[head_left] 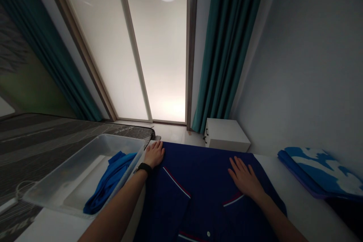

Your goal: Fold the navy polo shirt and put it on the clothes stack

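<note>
A dark navy shirt [204, 181] with red and white trim and a button lies spread on the white table [300, 204]. My left hand [154, 154], with a black watch on the wrist, rests flat on the shirt's far left corner, fingers stretched out. My right hand [244, 177] lies flat and open on the right part of the shirt, fingers spread. Neither hand holds anything.
A clear plastic bin [70, 181] stands at the left with a bright blue garment [110, 181] hanging over its rim. A blue and white folded cloth [320, 172] lies at the right. Beyond are a white cabinet [225, 136], teal curtains [227, 53], a window and a bed.
</note>
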The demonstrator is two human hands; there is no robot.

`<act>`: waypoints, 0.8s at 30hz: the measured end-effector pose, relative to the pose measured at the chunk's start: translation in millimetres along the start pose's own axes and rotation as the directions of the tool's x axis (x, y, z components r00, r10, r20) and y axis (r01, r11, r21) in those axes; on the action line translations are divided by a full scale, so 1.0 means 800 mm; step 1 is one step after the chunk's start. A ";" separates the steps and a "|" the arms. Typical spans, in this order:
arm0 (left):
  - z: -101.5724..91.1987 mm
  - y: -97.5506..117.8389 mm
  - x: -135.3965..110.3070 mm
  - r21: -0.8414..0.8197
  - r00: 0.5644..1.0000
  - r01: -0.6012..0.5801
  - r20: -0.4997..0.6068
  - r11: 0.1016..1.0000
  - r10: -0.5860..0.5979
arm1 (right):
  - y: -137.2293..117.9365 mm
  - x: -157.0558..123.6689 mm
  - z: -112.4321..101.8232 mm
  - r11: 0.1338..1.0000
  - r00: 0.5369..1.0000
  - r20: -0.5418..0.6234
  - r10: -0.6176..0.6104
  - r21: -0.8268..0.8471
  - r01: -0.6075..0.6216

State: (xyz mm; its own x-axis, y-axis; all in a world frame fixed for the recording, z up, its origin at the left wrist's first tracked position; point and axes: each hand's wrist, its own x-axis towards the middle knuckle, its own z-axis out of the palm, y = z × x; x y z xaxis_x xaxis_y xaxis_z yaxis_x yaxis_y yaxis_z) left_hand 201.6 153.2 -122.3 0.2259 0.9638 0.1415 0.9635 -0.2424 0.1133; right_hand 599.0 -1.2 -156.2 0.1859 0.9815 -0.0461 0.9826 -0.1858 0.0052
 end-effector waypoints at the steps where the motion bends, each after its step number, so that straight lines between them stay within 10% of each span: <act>1: 0.000 0.001 0.001 -0.006 1.000 0.014 -0.011 1.000 -0.015 | 0.000 0.000 0.002 1.000 1.000 -0.010 -0.003 0.008 0.003; 12: -0.001 -0.002 0.011 -0.141 0.974 0.175 -0.122 0.974 -0.193 | -0.018 0.003 -0.008 0.998 0.992 -0.108 -0.068 0.003 0.069; 24: 0.008 -0.005 0.007 -0.239 0.956 0.219 -0.143 0.946 -0.257 | -0.280 0.051 -0.077 0.767 0.786 -0.172 -0.594 0.174 0.618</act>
State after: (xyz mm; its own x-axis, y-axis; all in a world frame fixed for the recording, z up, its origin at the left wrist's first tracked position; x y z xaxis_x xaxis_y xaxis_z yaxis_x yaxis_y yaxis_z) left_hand 199.8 160.5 -128.1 -0.0521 0.9678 0.2465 0.9267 -0.0451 0.3732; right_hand 386.4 83.7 -97.5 -0.4368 0.8897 0.1329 0.8677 0.4557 -0.1988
